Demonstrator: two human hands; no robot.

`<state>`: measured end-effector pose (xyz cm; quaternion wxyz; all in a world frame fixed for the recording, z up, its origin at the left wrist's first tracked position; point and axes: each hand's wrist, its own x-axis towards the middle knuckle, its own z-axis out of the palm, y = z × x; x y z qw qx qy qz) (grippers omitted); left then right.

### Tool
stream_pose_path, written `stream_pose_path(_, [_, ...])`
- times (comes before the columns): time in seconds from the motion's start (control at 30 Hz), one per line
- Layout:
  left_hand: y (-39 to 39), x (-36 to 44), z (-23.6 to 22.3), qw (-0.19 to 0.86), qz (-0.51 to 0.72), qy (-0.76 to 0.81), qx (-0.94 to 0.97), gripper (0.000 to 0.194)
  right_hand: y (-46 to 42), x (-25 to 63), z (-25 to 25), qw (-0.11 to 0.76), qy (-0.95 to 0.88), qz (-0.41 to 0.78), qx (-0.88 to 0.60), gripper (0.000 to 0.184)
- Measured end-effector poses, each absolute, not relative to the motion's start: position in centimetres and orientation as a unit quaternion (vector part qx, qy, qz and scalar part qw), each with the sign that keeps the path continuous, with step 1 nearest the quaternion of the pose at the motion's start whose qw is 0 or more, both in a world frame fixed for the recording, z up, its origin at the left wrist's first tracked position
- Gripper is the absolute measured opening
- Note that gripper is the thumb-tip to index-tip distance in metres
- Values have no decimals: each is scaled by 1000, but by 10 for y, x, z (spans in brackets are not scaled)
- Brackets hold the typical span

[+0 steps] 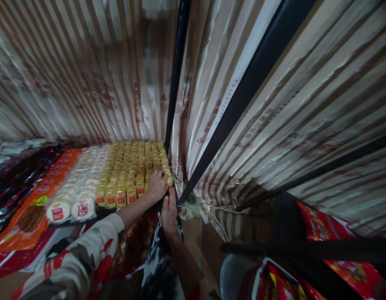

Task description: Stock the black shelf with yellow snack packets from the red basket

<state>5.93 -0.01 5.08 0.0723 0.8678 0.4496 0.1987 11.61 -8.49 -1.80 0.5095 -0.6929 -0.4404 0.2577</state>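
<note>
My left hand [157,186] reaches over the front right corner of a block of yellow wrapped snack packs [130,166], its fingers bent over a pack at the end of the rows. Just below it, my right hand [169,209] points up with straight fingers held together, fingertips touching the corner pack [169,181] at the shelf edge. Part of that pack is hidden by my fingers. White round wrapped packs [83,207] stand in rows left of the yellow ones.
An orange snack bag [39,208] and dark shiny packages [18,183] lie farther left. Black metal posts [177,75] and a striped curtain [118,83] border the shelf. Red packages [324,225] and a light container [233,275] are at the lower right.
</note>
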Motion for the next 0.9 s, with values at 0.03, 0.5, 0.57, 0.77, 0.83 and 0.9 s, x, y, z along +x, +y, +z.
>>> stream_pose_path(0.03, [0, 59, 50, 76, 197, 451, 867, 28, -84, 116, -18, 505, -447, 251, -694, 55])
stream_pose_path(0.5, [2, 58, 48, 84, 230, 423, 872, 36, -69, 118, -30, 518, -448, 252, -684, 59])
stream_pose_path(0.57, [-9, 56, 49, 93, 269, 424, 860, 36, -70, 120, -32, 523, -440, 251, -686, 59])
stream_pose_path(0.77, [-78, 30, 29, 163, 374, 492, 769, 28, -76, 123, -27, 532, -455, 247, -670, 54])
stream_pose_path(0.83, [-100, 18, 17, 200, 353, 518, 753, 32, -76, 124, -25, 522, -468, 241, -671, 52])
stream_pose_path(0.9, [-113, 9, 4, 222, 330, 545, 738, 34, -74, 124, -24, 508, -483, 228, -676, 52])
